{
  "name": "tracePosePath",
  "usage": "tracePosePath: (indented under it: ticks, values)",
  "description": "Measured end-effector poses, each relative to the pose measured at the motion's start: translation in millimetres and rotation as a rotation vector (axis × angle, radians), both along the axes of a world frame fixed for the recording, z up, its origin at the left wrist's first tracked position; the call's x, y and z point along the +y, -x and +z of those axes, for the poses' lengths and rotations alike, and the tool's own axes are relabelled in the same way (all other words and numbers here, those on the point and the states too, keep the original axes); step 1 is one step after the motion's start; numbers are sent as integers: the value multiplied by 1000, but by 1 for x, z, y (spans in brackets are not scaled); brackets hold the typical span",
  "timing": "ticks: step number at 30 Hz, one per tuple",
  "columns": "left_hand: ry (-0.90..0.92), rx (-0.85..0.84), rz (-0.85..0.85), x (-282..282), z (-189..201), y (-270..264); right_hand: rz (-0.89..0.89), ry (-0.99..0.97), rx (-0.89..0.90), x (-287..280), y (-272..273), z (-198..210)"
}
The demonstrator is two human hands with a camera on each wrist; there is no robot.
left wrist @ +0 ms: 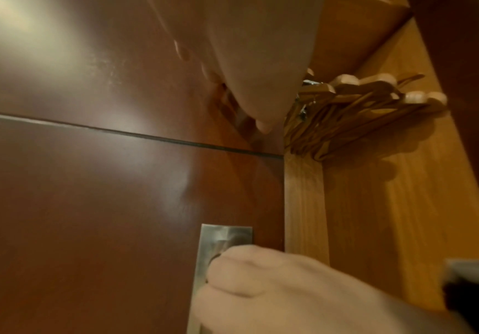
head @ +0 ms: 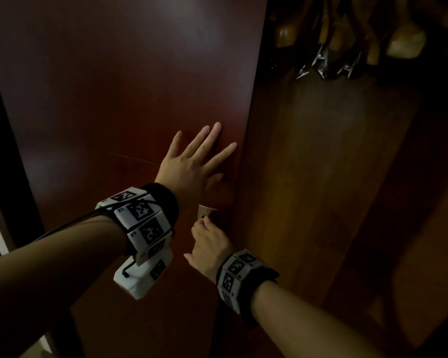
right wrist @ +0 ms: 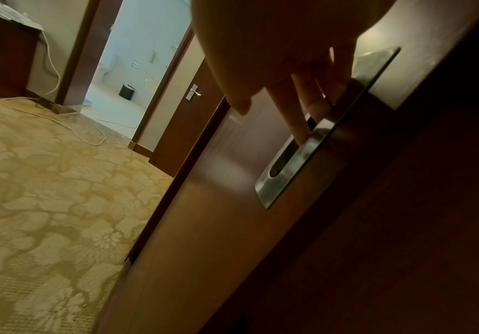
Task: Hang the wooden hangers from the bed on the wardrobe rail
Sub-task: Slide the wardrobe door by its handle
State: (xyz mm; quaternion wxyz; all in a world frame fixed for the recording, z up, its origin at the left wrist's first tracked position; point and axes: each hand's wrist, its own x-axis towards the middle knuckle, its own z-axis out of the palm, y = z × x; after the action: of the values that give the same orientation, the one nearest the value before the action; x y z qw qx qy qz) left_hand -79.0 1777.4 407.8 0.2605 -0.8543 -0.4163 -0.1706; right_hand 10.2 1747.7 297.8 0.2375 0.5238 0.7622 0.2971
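Note:
Several wooden hangers (head: 347,34) hang close together at the top of the open wardrobe, also seen in the left wrist view as hangers (left wrist: 361,108). My left hand (head: 194,161) lies flat with spread fingers on the dark red wardrobe door (head: 114,86), near its right edge. Below it, my right hand (head: 210,244) hooks its curled fingers (right wrist: 301,126) into the recessed metal door handle (right wrist: 290,171). Neither hand holds a hanger. The rail itself is out of sight.
The wardrobe's lighter wooden inside (head: 321,177) opens to the right of the door edge. Behind me lie patterned carpet (right wrist: 46,180), a white cable (right wrist: 69,128) across the floor and an open bathroom doorway (right wrist: 135,67).

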Motion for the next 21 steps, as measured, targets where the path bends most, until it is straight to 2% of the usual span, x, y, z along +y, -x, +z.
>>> tracePosePath:
  ticks: [12, 17, 21]
  values:
    - [-23, 26, -38, -56, 0, -80, -82, -32, 31, -56, -75, -6]
    - [-46, 107, -54, -85, 2, -119, -148, -76, 103, -83, -119, -13]
    - [-51, 152, -88, -105, 3, -152, -126, -87, 84, -108, -155, -17]
